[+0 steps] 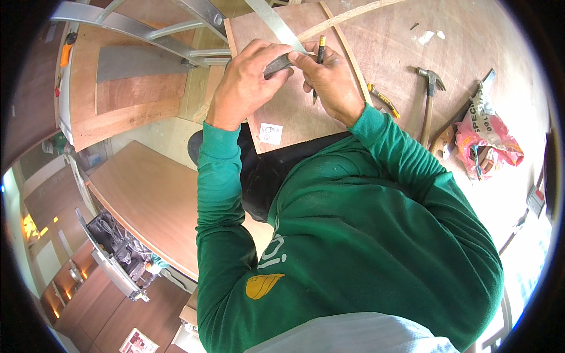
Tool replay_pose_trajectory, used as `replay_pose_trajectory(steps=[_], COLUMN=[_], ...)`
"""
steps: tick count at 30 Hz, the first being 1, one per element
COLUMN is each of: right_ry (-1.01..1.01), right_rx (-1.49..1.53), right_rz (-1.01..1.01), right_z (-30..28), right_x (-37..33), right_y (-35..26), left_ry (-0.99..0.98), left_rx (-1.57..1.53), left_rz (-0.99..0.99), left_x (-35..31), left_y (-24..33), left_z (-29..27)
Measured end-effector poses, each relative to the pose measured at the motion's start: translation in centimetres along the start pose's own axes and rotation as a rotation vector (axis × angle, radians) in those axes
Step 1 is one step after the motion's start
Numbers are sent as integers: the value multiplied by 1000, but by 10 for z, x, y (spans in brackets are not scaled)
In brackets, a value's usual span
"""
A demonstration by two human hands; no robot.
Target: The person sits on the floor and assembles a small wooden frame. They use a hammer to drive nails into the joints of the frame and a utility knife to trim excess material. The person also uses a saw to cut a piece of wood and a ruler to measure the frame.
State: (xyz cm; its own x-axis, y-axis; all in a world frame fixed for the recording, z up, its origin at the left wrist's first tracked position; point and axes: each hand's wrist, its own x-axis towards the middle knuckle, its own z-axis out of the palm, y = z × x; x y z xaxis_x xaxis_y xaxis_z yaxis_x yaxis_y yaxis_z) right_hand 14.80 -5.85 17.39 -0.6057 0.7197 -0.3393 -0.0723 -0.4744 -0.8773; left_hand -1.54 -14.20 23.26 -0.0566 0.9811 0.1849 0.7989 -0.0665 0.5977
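Note:
My left hand [250, 79] is closed around the dark stock of a try square [274, 22], whose flat metal blade runs up and away over a plywood panel. Between the fingers of my right hand [334, 79] is a dark pencil [321, 49] with a yellow band, its point downward. That hand's thumb also touches the square where blade and stock meet. Wooden strips edge the plywood panel [288, 120], and a small white label [271, 134] sits near its close corner. The panel lies under both hands, its near end by my dark-trousered leg.
Right of the panel, on a broad plywood surface [394, 59], lie a yellow-and-black cutter knife [384, 100], a claw hammer [429, 103] and a pink-and-white plastic bag [485, 141]. An aluminium ladder [168, 29] stands far left. A curved wooden panel [147, 194] is lower left.

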Motion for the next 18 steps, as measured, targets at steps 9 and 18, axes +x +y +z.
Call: replay_pose_trajectory(steps=[9, 18], right_ry=[-4, 29], right_rx=[-23, -318], right_rz=[-18, -160], right_z=[1, -24], right_x=[3, 1], right_y=[3, -3], left_ry=[1, 13], left_rx=[-25, 0], left_rz=[-23, -12], left_x=[-2, -3], left_y=[-3, -11], left_z=[-1, 5])
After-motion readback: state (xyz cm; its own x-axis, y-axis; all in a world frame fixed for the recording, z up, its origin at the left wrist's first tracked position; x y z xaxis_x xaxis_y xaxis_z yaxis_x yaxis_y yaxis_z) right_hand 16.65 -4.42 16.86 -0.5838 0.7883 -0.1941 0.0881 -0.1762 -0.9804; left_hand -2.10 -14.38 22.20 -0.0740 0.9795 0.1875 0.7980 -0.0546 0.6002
